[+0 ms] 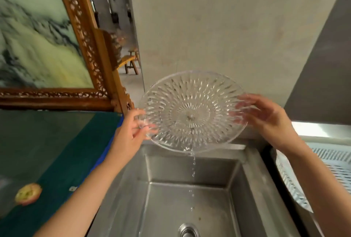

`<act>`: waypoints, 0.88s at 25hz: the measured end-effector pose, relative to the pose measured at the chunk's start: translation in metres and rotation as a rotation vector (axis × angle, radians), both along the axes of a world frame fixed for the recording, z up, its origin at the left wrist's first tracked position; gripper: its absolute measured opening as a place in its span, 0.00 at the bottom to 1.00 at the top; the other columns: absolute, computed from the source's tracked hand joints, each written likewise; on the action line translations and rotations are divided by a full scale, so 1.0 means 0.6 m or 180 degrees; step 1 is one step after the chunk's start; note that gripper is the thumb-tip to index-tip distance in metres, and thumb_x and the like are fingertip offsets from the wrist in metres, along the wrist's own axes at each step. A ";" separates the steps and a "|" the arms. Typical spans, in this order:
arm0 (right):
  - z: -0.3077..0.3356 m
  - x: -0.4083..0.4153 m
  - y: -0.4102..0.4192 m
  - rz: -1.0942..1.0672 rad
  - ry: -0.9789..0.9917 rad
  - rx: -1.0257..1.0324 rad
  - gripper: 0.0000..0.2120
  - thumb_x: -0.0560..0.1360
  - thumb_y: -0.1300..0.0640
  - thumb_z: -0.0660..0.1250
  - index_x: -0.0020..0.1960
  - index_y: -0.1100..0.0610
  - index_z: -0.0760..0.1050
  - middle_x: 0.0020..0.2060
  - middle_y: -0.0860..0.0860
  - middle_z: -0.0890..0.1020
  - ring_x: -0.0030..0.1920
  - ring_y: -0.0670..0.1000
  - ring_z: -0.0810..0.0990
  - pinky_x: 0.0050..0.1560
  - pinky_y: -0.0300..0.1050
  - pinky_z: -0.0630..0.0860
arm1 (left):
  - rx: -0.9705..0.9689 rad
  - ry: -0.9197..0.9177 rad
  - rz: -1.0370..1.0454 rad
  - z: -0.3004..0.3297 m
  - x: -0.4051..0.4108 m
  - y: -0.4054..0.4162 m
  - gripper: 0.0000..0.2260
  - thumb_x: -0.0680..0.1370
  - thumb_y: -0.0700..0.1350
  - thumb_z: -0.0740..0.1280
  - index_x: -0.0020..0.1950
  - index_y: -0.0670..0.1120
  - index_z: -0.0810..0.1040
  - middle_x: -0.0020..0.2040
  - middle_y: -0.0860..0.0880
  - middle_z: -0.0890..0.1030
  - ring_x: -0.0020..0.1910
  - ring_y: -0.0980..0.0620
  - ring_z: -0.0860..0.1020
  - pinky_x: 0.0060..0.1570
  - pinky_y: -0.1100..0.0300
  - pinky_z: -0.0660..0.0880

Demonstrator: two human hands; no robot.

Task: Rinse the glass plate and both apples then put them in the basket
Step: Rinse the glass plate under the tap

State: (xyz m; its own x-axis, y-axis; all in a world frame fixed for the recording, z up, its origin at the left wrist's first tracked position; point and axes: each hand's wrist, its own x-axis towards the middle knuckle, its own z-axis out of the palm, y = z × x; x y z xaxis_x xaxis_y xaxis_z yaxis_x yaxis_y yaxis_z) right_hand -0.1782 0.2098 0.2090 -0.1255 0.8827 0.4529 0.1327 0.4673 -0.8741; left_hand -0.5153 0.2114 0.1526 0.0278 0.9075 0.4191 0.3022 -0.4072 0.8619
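Steel sink filled the lower frame beneath a bare grey wall. Above it the glass plate was held tilted on edge, water dripping from its 6 o'clock rim. The left hand pinched the rim at 9 o'clock; the right hand cupped it at 3 o'clock, fingers loosely curled behind the glass. One apple lay at 8 o'clock on the green counter; the white basket sat at 4 o'clock. Wet glass in so light a grip could probably slip and strike the steel.
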 end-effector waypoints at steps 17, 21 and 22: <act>-0.005 0.092 -0.100 -0.0277 0.0961 -0.0415 0.14 0.66 0.77 0.67 0.45 0.61 0.77 0.37 0.53 0.85 0.40 0.51 0.85 0.48 0.45 0.81 | 0.0817 0.0758 0.0547 0.048 0.101 -0.076 0.17 0.75 0.33 0.65 0.63 0.40 0.71 0.48 0.42 0.82 0.48 0.57 0.83 0.46 0.70 0.75; -0.045 0.159 -0.128 -0.0454 0.0991 -0.0761 0.13 0.66 0.68 0.71 0.49 0.58 0.81 0.42 0.52 0.86 0.45 0.55 0.85 0.46 0.49 0.83 | -0.0223 0.0297 -0.0504 0.038 0.172 -0.044 0.19 0.77 0.34 0.61 0.63 0.54 0.68 0.46 0.48 0.84 0.42 0.55 0.85 0.37 0.67 0.79; -0.054 0.180 -0.137 -0.0595 0.0962 -0.0865 0.15 0.66 0.68 0.71 0.52 0.58 0.80 0.43 0.53 0.86 0.45 0.55 0.85 0.46 0.50 0.83 | -0.0463 0.0208 -0.0697 0.035 0.194 -0.038 0.21 0.77 0.34 0.62 0.64 0.55 0.68 0.45 0.48 0.84 0.39 0.53 0.85 0.34 0.65 0.80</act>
State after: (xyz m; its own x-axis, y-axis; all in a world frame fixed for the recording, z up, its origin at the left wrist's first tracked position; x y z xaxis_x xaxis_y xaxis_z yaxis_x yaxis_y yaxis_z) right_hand -0.0704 0.1273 0.1764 0.1498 0.9697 0.1931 -0.0873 0.2075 -0.9743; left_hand -0.3991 0.1888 0.1736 0.2528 0.9274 0.2756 0.2774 -0.3424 0.8977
